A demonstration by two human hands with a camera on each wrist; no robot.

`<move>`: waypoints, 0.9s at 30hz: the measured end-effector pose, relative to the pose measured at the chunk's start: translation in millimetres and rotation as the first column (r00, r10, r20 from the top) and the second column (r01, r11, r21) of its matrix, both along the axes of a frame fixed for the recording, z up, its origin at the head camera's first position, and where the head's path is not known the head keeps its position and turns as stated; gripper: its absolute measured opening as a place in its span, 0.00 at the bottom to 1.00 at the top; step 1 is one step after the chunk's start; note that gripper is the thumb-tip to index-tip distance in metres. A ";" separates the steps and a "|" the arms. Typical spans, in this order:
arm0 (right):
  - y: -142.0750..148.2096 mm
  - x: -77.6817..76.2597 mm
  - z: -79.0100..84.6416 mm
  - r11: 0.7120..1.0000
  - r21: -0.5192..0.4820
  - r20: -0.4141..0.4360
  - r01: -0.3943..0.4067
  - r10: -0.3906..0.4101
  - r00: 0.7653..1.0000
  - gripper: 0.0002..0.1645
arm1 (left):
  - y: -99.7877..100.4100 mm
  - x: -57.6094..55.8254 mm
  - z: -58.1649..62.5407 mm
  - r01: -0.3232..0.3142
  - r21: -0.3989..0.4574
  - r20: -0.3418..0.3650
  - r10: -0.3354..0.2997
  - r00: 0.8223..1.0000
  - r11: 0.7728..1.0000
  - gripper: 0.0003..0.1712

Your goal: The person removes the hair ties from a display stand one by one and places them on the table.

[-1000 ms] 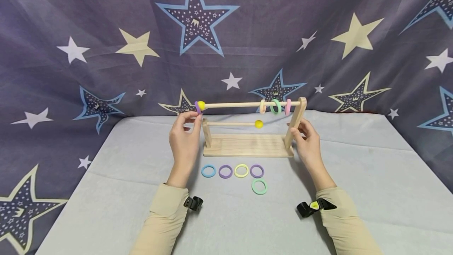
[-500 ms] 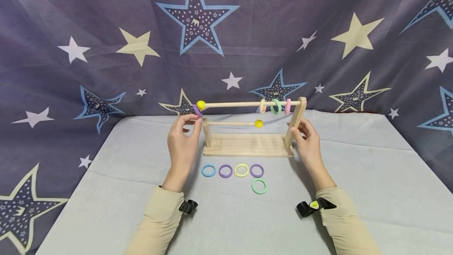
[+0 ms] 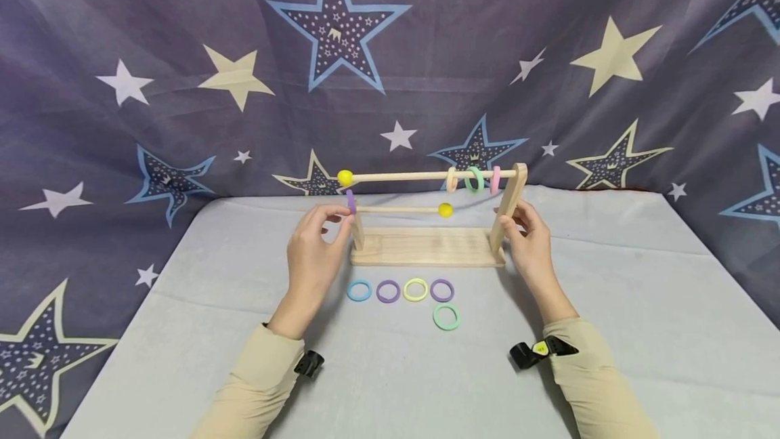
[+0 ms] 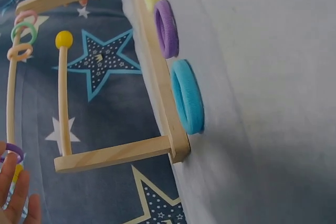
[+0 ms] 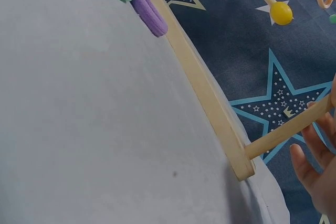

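No words, brands or numbers can be read. In the head view, lower right of the frame, a small yellow label (image 3: 540, 349) on the black wrist-camera mount (image 3: 523, 356) bears a dark mark too small to make out. The only signs that read clearly are pictorial ones printed on the backdrop cloth (image 3: 183, 5): a pale crown emblem (image 3: 334, 34) inside the large blue-outlined star (image 3: 323, 59) at upper centre, and another crown (image 3: 34, 360) inside the cream-outlined star (image 3: 45, 324) at lower left.
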State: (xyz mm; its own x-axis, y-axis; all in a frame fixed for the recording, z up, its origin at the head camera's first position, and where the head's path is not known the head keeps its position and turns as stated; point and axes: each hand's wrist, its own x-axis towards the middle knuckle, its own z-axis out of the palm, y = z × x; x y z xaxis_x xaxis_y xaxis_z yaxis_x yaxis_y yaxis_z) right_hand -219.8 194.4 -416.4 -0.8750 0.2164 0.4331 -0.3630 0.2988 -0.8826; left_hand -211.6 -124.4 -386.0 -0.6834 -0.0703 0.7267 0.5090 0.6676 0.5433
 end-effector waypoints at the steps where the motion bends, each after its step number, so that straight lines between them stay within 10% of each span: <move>1: 0.0 -0.3 0.2 1.000 0.001 -0.003 -0.003 0.003 1.000 0.21 | 0.0 1.0 0.6 0.008 -0.018 0.002 -0.008 1.000 1.000 0.06; 15: 1.0 -0.5 -0.8 1.000 0.010 0.001 -0.007 0.007 1.000 0.22 | -2.5 14.6 3.1 0.145 -0.230 0.076 -0.130 0.989 0.962 0.05; 27: 0.4 -0.3 -0.4 1.000 0.019 0.000 0.000 0.000 1.000 0.22 | -8.8 14.8 -6.3 0.365 -0.371 0.199 -0.311 0.929 0.854 0.06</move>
